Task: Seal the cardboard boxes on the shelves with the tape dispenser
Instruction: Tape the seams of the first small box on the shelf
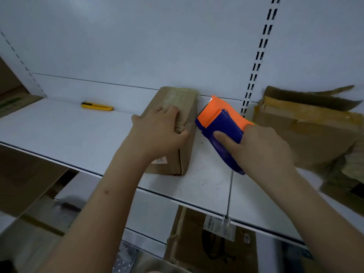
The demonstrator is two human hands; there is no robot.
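Cardboard below: a brown lower box sits under the white shelf, bottom centre of the frame.
Left hand: the left hand lies on the small cardboard box mid-frame, fingers curled over its top and right edge.
Right hand: the right hand grips the blue-and-orange tape dispenser, just right of that box, toothed end pointing to the back wall.
Right side: a torn open box crowds the shelf there.
Far left: a yellow utility knife lies against the back panel.
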